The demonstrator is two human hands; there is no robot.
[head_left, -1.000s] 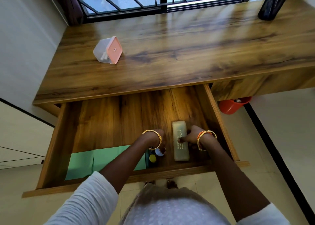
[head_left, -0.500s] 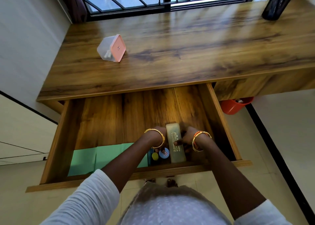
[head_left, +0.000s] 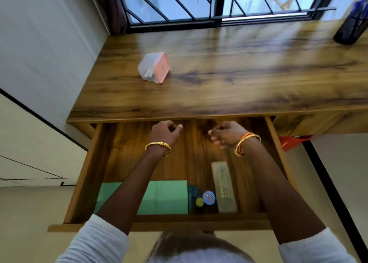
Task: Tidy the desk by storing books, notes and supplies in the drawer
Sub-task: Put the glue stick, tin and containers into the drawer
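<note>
The open drawer (head_left: 95, 173) fills the lower middle of the frame; along its near edge lie green notes (head_left: 169, 197), a small blue-lidded pot (head_left: 208, 198) and a pale long case (head_left: 224, 187). Above its far half hover the left hand (head_left: 166, 133) and right hand (head_left: 227, 134), well apart, each loosely curled and holding nothing (bangles on both wrists). On the worktop (head_left: 239, 83), upper left of centre, a clear box with a pink lid (head_left: 154, 67) lies tipped on its side.
</note>
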